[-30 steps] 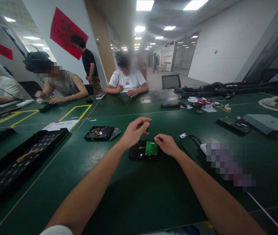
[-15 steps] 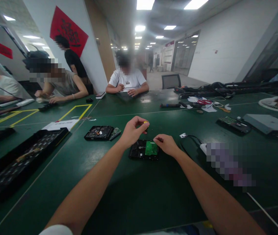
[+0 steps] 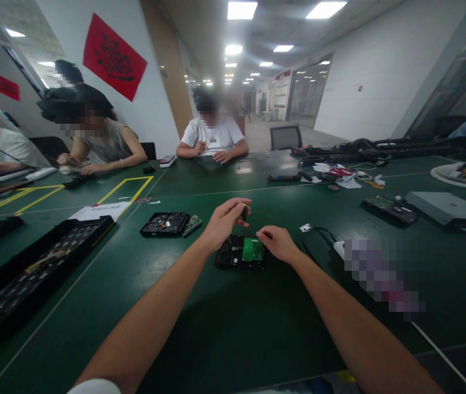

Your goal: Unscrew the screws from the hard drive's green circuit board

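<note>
Taking the black hard drive (image 3: 226,254) as the clock's centre, the left hand (image 3: 221,224) hovers just past it toward 11 o'clock, wrist bent, thumb and forefinger closed on a small yellow-and-dark tool (image 3: 244,212) that stands roughly upright; its lower end is hard to make out. The right hand (image 3: 277,241) sits at 2 o'clock, beside the drive's corner, fingers curled and thumb tip drawn to the forefinger; whether that grip pinches anything cannot be told. The forearms reach in from 7 and 5 o'clock.

The drive lies flat on the green counter (image 3: 216,339), its green circuit board (image 3: 252,250) facing up, the left hand partly overlapping its far edge in this view.

Toward 10 o'clock are a loose board (image 3: 193,225) and an opened drive (image 3: 162,224), side by side; farther out, at 9, stretches a long black tray (image 3: 105,223). A cable end (image 3: 305,227) lies near the right hand at 2 o'clock, with a silver box (image 3: 448,205) well beyond. A seated co-worker (image 3: 214,131) faces from nearly 12.
</note>
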`<move>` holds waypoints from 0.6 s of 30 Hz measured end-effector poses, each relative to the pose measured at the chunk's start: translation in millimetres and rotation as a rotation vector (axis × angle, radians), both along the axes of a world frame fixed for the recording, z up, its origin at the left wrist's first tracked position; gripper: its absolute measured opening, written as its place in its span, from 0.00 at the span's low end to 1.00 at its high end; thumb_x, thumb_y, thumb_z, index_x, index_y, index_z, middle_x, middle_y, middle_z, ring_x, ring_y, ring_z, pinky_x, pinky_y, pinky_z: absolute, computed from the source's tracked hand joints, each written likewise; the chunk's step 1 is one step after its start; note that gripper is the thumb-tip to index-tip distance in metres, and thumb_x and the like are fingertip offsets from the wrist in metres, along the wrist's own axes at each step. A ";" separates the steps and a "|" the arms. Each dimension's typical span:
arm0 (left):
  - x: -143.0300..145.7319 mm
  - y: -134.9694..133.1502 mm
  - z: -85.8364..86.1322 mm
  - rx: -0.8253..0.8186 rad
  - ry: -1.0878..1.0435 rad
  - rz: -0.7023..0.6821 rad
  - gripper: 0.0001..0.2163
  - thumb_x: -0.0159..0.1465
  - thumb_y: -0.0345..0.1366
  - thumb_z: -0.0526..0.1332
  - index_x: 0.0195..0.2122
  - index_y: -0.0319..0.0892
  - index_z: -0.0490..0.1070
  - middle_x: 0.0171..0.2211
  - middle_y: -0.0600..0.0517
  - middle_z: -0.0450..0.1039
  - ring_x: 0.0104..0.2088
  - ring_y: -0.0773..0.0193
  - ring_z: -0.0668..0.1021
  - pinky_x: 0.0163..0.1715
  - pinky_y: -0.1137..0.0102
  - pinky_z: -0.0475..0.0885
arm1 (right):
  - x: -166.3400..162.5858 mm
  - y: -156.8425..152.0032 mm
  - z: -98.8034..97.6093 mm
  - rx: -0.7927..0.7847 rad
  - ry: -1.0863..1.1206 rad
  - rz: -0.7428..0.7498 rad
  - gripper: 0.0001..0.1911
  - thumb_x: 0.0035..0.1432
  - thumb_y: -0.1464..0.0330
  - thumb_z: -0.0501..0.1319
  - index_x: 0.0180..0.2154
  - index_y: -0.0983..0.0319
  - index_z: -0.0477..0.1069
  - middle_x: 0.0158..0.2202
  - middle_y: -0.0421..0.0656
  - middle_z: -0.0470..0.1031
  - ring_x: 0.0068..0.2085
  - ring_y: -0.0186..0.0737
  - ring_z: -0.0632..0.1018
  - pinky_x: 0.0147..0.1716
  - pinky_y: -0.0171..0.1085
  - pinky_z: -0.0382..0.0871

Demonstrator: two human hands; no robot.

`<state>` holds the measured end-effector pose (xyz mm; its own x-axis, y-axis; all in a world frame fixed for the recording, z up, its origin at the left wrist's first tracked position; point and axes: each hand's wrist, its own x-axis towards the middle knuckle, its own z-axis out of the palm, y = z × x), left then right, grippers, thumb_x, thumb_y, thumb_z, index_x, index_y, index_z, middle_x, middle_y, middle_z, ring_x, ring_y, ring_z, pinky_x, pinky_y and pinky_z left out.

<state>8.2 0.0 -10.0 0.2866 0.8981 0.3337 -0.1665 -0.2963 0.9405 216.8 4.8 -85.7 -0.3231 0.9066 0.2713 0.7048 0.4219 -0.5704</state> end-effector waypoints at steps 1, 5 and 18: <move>0.3 0.4 -0.5 0.007 0.005 0.025 0.15 0.66 0.46 0.60 0.47 0.41 0.74 0.41 0.47 0.73 0.42 0.62 0.76 0.33 0.69 0.77 | -0.2 -0.3 0.6 -0.002 0.000 0.000 0.15 0.65 0.61 0.56 0.32 0.60 0.75 0.32 0.41 0.76 0.32 0.36 0.73 0.32 0.34 0.60; 0.1 1.4 -0.9 0.077 0.102 0.187 0.16 0.62 0.48 0.64 0.43 0.40 0.74 0.36 0.49 0.73 0.37 0.64 0.75 0.29 0.72 0.76 | -1.1 -1.1 2.8 -0.023 -0.002 0.000 0.14 0.65 0.61 0.56 0.32 0.60 0.75 0.32 0.41 0.77 0.32 0.36 0.73 0.33 0.34 0.60; -3.0 -0.3 3.9 0.142 0.242 0.280 0.16 0.59 0.47 0.67 0.38 0.40 0.70 0.32 0.51 0.71 0.32 0.65 0.75 0.23 0.75 0.73 | -1.4 0.4 0.7 -0.019 -0.018 -0.012 0.14 0.65 0.62 0.56 0.32 0.60 0.76 0.32 0.41 0.77 0.32 0.36 0.73 0.33 0.35 0.60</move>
<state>5.2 -0.3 -6.0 0.1228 0.9026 0.4127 0.1611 -0.4284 0.8891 215.3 5.2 -85.0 -0.3167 0.9154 0.2487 0.7198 0.4026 -0.5655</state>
